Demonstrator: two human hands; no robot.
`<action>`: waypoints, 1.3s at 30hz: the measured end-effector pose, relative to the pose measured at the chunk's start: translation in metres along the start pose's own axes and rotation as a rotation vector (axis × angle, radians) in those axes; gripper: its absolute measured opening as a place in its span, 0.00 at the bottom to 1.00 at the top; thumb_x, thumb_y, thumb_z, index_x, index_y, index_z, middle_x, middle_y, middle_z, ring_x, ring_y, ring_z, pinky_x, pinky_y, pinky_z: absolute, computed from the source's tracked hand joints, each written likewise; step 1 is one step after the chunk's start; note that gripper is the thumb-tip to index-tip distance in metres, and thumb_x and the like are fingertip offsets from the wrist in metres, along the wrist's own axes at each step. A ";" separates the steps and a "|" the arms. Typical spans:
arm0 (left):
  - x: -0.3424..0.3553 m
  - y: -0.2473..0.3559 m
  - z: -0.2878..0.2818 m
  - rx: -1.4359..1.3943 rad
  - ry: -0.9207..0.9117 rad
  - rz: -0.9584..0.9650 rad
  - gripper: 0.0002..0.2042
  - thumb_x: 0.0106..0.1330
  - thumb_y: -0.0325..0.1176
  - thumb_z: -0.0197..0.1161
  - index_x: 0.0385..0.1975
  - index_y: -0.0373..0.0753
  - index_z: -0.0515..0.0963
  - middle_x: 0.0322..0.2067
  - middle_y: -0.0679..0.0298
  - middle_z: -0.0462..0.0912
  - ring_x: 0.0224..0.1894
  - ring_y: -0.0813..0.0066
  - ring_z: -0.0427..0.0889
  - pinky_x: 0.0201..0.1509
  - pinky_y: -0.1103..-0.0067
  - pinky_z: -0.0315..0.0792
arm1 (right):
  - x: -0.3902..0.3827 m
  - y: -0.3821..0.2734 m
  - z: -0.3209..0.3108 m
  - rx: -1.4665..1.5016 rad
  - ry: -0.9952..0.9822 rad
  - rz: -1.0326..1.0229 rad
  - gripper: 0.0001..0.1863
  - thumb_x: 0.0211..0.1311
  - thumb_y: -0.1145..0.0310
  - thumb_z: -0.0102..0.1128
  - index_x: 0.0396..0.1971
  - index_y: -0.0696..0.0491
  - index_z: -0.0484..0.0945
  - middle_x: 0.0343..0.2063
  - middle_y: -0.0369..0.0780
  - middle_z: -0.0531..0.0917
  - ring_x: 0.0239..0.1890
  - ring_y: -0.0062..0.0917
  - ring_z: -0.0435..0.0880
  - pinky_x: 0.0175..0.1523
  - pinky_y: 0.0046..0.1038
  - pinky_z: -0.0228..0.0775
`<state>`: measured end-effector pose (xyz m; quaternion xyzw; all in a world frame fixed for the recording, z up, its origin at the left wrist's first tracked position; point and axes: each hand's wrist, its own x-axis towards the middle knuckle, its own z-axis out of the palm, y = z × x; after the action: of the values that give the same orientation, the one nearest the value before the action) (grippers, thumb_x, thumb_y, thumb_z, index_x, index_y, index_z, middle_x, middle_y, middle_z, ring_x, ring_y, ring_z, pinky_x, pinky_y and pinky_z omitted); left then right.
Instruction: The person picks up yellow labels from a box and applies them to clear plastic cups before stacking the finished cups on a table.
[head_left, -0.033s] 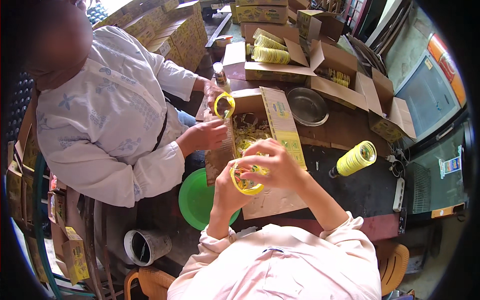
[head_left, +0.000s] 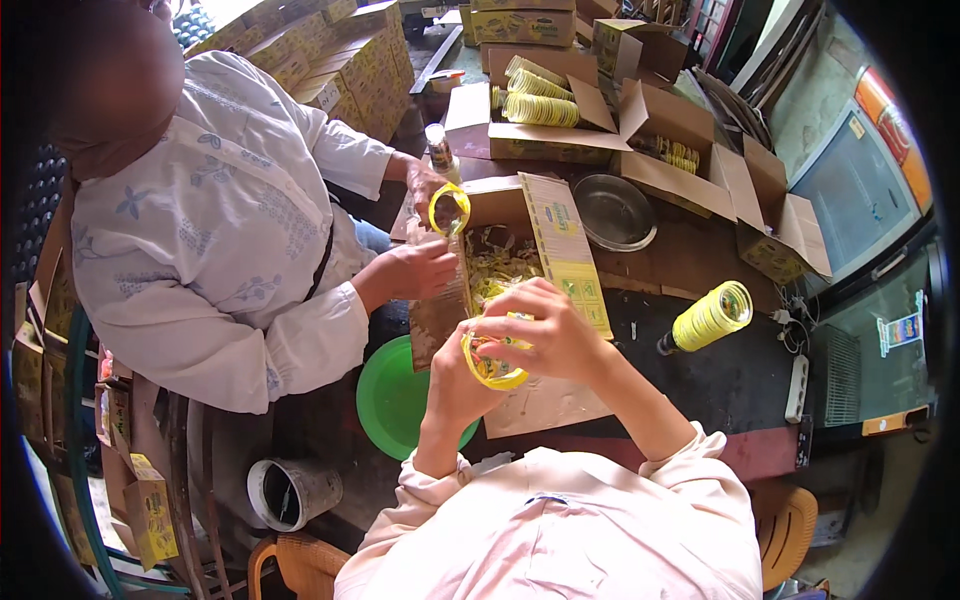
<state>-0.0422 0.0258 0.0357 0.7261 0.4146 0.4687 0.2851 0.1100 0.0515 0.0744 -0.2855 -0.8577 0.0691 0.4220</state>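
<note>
The 2 hands (head_left: 540, 318) clasp a yellow ring (head_left: 502, 382), the right arched over it.

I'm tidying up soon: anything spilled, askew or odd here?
Nothing clearly spilled or damaged. Only the scraps look untidy, jumbled in the middle box, unlike the neat ring stack at right.

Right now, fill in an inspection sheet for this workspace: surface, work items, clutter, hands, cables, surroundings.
Surface: dark tabletop, partly covered by cardboard.
Work items: yellow ring at the hands; stack of yellow rings to the right.
Clutter: scraps in an open carton; green basin; metal bowl.
Hands: left hand holds the yellow ring; right hand is at it, grip unclear.
Cables: white cables near a power strip, right.
Surroundings: co-worker at left, holding another ring; stacked cartons beyond.
</note>
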 end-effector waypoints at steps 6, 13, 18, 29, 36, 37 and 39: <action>0.000 0.003 0.003 -0.030 -0.057 0.015 0.22 0.40 0.30 0.71 0.37 0.35 0.72 0.32 0.57 0.76 0.35 0.62 0.80 0.37 0.75 0.74 | -0.007 0.002 0.003 -0.149 -0.106 -0.099 0.13 0.42 0.69 0.60 0.33 0.49 0.77 0.33 0.33 0.78 0.37 0.22 0.78 0.45 0.27 0.68; -0.002 -0.003 0.001 0.027 -0.069 0.024 0.22 0.39 0.30 0.72 0.36 0.36 0.72 0.27 0.58 0.77 0.32 0.61 0.79 0.35 0.75 0.74 | -0.013 -0.002 0.008 -0.146 -0.051 0.088 0.10 0.50 0.73 0.57 0.34 0.54 0.74 0.32 0.39 0.77 0.35 0.31 0.78 0.40 0.30 0.70; -0.010 -0.001 0.002 -0.037 -0.038 0.057 0.21 0.39 0.31 0.72 0.35 0.36 0.73 0.29 0.60 0.77 0.31 0.66 0.80 0.35 0.76 0.74 | -0.013 0.032 -0.011 0.054 0.105 0.436 0.04 0.58 0.73 0.50 0.30 0.58 0.70 0.28 0.45 0.74 0.31 0.42 0.75 0.34 0.35 0.67; -0.016 -0.044 0.017 0.035 0.018 -0.055 0.31 0.43 0.28 0.67 0.48 0.36 0.60 0.40 0.56 0.70 0.43 0.62 0.73 0.47 0.73 0.69 | -0.048 0.065 0.025 0.006 -0.100 0.704 0.13 0.57 0.62 0.56 0.31 0.58 0.76 0.27 0.45 0.77 0.27 0.38 0.77 0.33 0.34 0.67; -0.015 -0.047 0.022 0.087 0.013 -0.062 0.32 0.42 0.29 0.69 0.48 0.37 0.59 0.41 0.54 0.70 0.44 0.55 0.73 0.47 0.70 0.68 | -0.030 0.040 0.028 0.107 -0.054 0.508 0.14 0.47 0.66 0.65 0.33 0.56 0.77 0.28 0.41 0.77 0.27 0.30 0.78 0.34 0.30 0.70; -0.014 -0.045 0.022 0.078 0.029 -0.044 0.33 0.41 0.30 0.70 0.48 0.37 0.59 0.41 0.54 0.70 0.43 0.54 0.73 0.47 0.70 0.69 | -0.029 0.035 0.030 0.081 -0.031 0.392 0.13 0.46 0.67 0.67 0.32 0.56 0.78 0.26 0.40 0.77 0.25 0.27 0.77 0.32 0.28 0.71; -0.013 -0.036 0.021 0.063 0.037 -0.077 0.32 0.41 0.31 0.71 0.47 0.36 0.60 0.40 0.54 0.71 0.42 0.56 0.74 0.46 0.71 0.69 | -0.028 0.033 0.030 0.069 -0.056 0.359 0.10 0.47 0.69 0.66 0.30 0.54 0.78 0.23 0.40 0.76 0.25 0.30 0.77 0.31 0.29 0.70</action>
<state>-0.0374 0.0318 -0.0072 0.7096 0.4617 0.4574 0.2722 0.1151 0.0668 0.0242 -0.4171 -0.8016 0.1806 0.3884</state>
